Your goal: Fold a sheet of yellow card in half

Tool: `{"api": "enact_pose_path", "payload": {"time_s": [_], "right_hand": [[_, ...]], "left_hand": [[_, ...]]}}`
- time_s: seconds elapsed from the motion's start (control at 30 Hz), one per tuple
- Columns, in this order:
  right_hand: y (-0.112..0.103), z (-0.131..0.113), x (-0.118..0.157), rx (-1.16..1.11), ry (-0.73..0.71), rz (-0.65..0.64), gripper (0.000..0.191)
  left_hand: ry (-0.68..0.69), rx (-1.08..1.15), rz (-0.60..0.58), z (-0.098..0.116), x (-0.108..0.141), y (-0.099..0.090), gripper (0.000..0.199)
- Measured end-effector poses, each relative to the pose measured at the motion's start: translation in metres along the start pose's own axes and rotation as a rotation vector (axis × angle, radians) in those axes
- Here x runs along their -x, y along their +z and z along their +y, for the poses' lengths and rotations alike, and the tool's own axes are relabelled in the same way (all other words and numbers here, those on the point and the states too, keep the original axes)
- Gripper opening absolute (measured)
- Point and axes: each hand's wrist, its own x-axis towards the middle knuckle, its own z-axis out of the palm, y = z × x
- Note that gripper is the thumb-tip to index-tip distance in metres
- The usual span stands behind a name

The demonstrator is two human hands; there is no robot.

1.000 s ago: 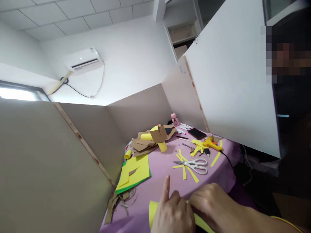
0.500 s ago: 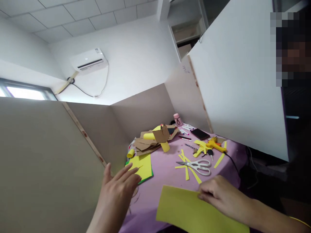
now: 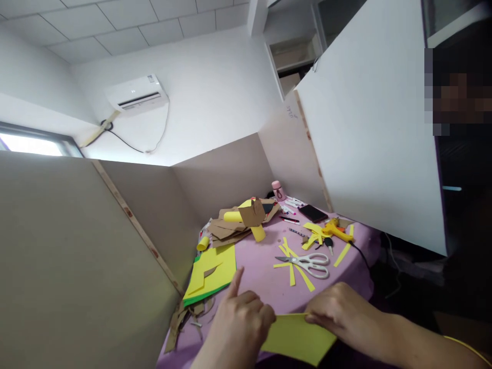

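A sheet of yellow paper (image 3: 295, 339) is held over the near edge of the table. My right hand (image 3: 342, 311) pinches its upper edge near the right end. At the left end my left hand (image 3: 244, 320) grips the sheet with curled fingers while the index finger points up and away; the thumb is hidden. Just beyond the hands lie white-handled scissors (image 3: 313, 264) across thin yellow paper strips (image 3: 292, 277). Left of them, yellow sheets (image 3: 215, 266) lie stacked on green ones.
On the purple tablecloth (image 3: 265, 282) are a yellow glue gun (image 3: 338, 230), a key (image 3: 328, 244), a phone (image 3: 313, 213), markers, a pink bottle (image 3: 278, 191) and a cardboard pile (image 3: 226, 231). Cardboard scraps (image 3: 175, 325) lie front left. Partitions enclose the table; a person stands at right.
My left hand has come right and down from above the stacked sheets, closing on the yellow paper's left end. The paper now shows less of its surface. My right hand keeps its pinch.
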Motion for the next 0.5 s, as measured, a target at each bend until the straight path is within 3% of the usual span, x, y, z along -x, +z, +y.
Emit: {"api": "enact_pose_path", "payload": {"time_s": [0.13, 0.2, 0.3, 0.37, 0.4, 0.43, 0.5], "right_hand": [[-0.006, 0.036, 0.026, 0.104, 0.164, -0.042, 0.064], [-0.011, 0.042, 0.031, 0.108, 0.245, -0.019, 0.062], [-0.017, 0.023, 0.021, -0.045, 0.280, 0.034, 0.044], [-0.013, 0.002, 0.006, -0.119, 0.160, 0.007, 0.070], [-0.008, -0.006, -0.001, -0.133, 0.115, -0.031, 0.060], [-0.002, -0.010, -0.006, -0.125, 0.098, -0.076, 0.037], [0.010, -0.009, -0.010, -0.145, 0.100, -0.124, 0.038]], "left_hand": [[-0.099, -0.055, -0.113, -0.029, 0.019, -0.014, 0.037], [-0.139, -0.084, -0.127, -0.032, 0.020, -0.014, 0.040], [-0.085, -0.082, -0.117, -0.013, 0.005, -0.006, 0.038], [-0.035, -0.040, -0.142, 0.005, -0.010, 0.004, 0.030], [-0.010, 0.004, -0.128, 0.011, -0.017, 0.008, 0.027], [-0.006, 0.078, -0.107, 0.012, -0.022, 0.011, 0.025], [-0.064, 0.254, -0.118, 0.001, -0.026, 0.011, 0.024]]}}
